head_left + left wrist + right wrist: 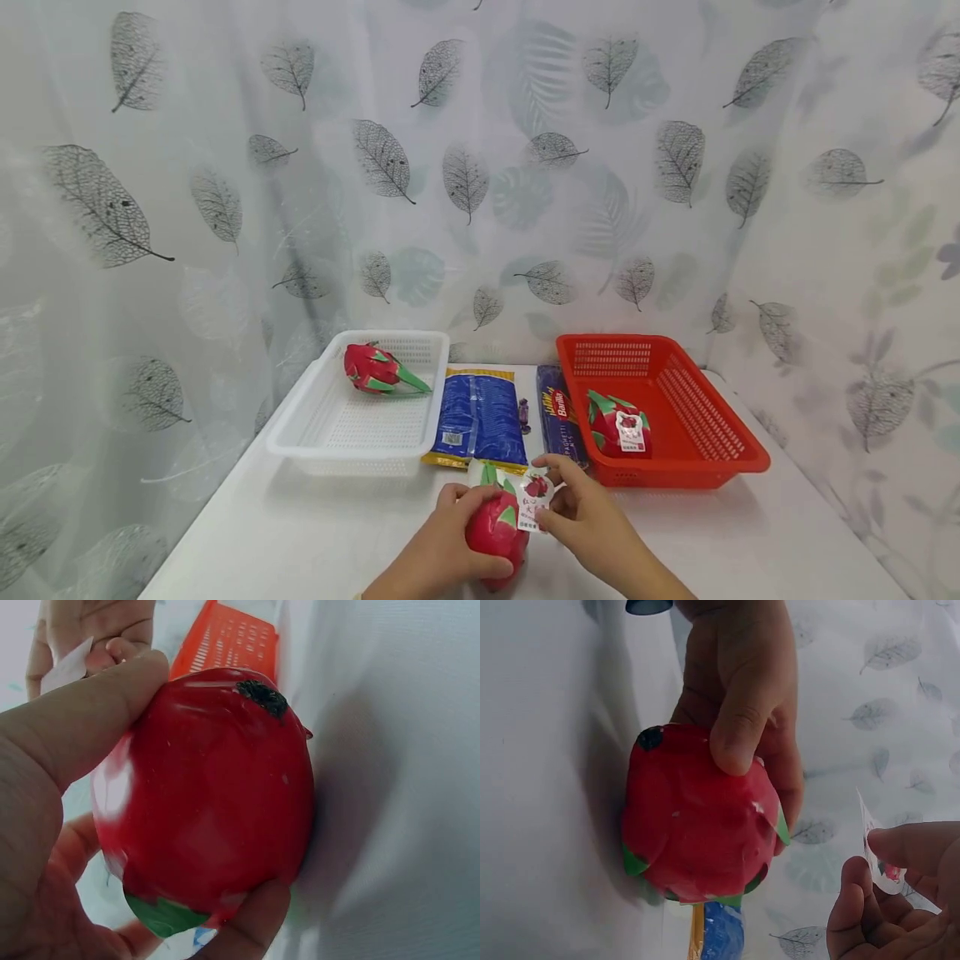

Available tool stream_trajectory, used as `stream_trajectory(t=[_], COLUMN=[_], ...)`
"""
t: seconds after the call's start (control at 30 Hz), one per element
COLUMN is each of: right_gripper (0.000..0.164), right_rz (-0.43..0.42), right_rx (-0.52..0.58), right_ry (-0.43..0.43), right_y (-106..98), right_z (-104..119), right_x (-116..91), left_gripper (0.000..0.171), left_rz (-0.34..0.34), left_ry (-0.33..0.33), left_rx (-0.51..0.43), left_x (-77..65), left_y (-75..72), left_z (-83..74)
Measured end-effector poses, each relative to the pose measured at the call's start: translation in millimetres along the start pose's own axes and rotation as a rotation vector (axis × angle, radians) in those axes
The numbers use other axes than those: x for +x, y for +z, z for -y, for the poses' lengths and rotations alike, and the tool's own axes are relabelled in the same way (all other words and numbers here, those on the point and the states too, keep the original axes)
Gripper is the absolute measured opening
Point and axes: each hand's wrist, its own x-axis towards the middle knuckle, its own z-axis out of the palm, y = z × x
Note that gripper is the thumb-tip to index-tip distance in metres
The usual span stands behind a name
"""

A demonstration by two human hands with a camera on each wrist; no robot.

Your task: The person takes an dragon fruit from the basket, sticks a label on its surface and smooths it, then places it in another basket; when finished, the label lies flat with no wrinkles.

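Observation:
My left hand (450, 542) grips a red dragon fruit (495, 529) with green leaf tips, its thumb and fingers spread around the sides. In the left wrist view the fruit (210, 795) shows its dark stem end. My right hand (596, 521) pinches a white label (534, 504) printed with a dragon fruit picture and characters. From the right wrist, the label (890, 871) stands apart from the fruit (701, 817), held between thumb and fingers. In the head view it overlaps the fruit's right side.
A white basket (345, 452) at the back left holds another dragon fruit (369, 368). At the right, a red basket (697, 417) holds a dragon fruit (606, 421) bearing a similar label (630, 432). Between them lie a blue packet (480, 417), a spaghetti box (557, 408) and a small purple item (524, 415).

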Motion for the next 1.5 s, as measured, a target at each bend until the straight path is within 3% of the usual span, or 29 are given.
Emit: stream_trajectory(t=[0.1, 0.23, 0.5, 0.8, 1.03, 1.27, 1.5], right_gripper=[0.059, 0.062, 0.068, 0.074, 0.076, 0.065, 0.050], right_rz=[0.027, 0.086, 0.197, 0.182, 0.116, 0.140, 0.205], right_rx=[-0.018, -0.028, -0.069, -0.203, -0.249, -0.212, -0.122], right_ry=[-0.014, 0.020, 0.022, 0.003, -0.097, -0.071, -0.037], right_y=[5, 14, 34, 44, 44, 36, 30], right_z=[-3, -9, -20, -20, -17, -24, -32], right_x=[0, 0, 0, 0, 3, 14, 27], left_gripper=[0.084, 0.095, 0.103, 0.104, 0.106, 0.106, 0.106], left_rz=[0.008, 0.016, 0.038, 0.045, -0.017, -0.033, -0.011], left_ry=[-0.001, 0.008, 0.033, 0.016, 0.101, 0.143, 0.127], left_rx=[0.034, 0.091, 0.103, 0.102, 0.194, 0.229, 0.214], left_x=[0.5, -1.5, -6.6, -6.0, -5.4, -5.2, -4.8], left_y=[1.6, 3.9, 6.6, 7.7, 3.2, -0.1, -3.8], left_z=[0.2, -0.1, 3.3, 6.6, 1.5, -1.7, -4.0])
